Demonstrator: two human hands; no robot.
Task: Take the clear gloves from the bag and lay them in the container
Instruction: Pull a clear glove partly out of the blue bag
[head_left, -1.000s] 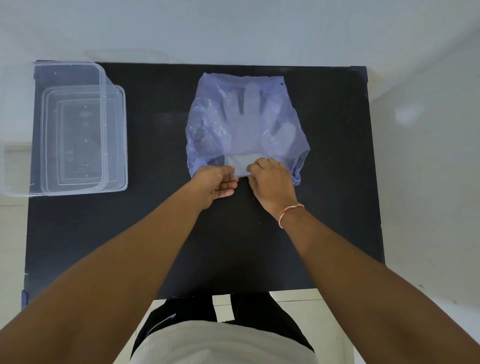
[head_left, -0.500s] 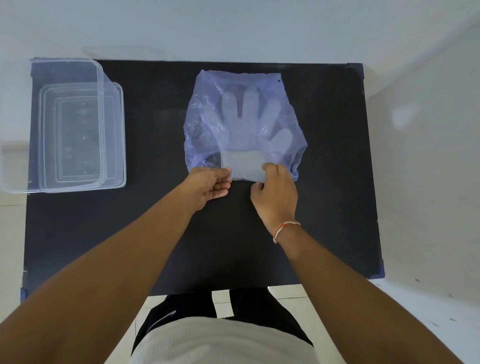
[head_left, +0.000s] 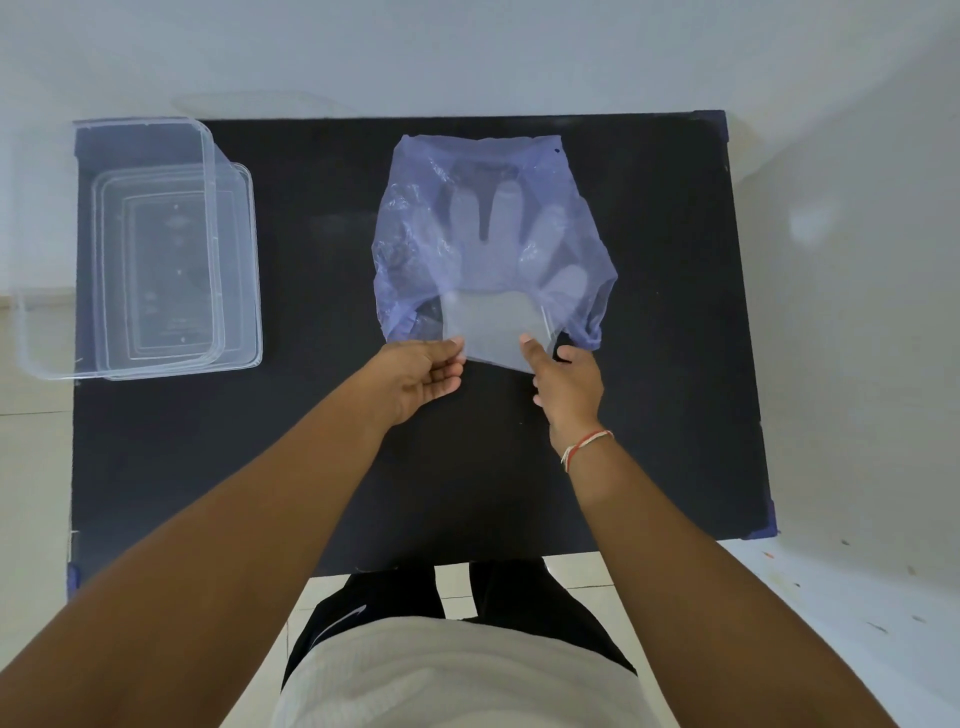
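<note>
A thin blue plastic bag (head_left: 415, 244) lies flat on the black table, its mouth facing me. Clear gloves (head_left: 493, 317) show through it, fingers pointing away, and their cuff end sticks out of the bag's mouth. My left hand (head_left: 421, 374) pinches the left corner of that cuff. My right hand (head_left: 569, 384) pinches the cuff's right corner with thumb and forefinger. The clear plastic container (head_left: 119, 249) stands at the table's far left, well away from both hands.
A clear lid (head_left: 239, 270) lies partly under the container on its right side. The black table (head_left: 675, 364) ends close to a white wall on the right and behind. My torso and legs are below the near edge.
Both hands have drawn back toward me, and the gloves' cuff has slid farther out of the bag's mouth. The bag itself has stayed in place.
</note>
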